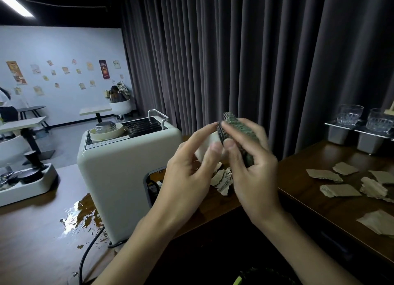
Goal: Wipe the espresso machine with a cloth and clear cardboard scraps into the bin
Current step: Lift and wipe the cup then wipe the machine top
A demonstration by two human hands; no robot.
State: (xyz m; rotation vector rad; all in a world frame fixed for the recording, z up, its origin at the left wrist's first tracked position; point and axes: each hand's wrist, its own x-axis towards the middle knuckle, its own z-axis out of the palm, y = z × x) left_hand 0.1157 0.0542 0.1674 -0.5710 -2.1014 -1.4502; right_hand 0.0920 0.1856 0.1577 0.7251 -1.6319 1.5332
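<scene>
My right hand (255,174) grips the cloth (234,122) while my left hand (187,163) pinches its edge, probably folding it to wipe the machine (119,167) at nine o'clock.

The espresso machine (119,178) stands on the tabletop (315,212), with a tamper tray (25,184) to its left. Right of the machine, the left hand (187,163) and right hand (253,169) hold the cloth (238,133) above a scrap pile (222,179). More cardboard scraps (339,190) lie toward the right edge, with the glasses (349,115) behind them.
</scene>
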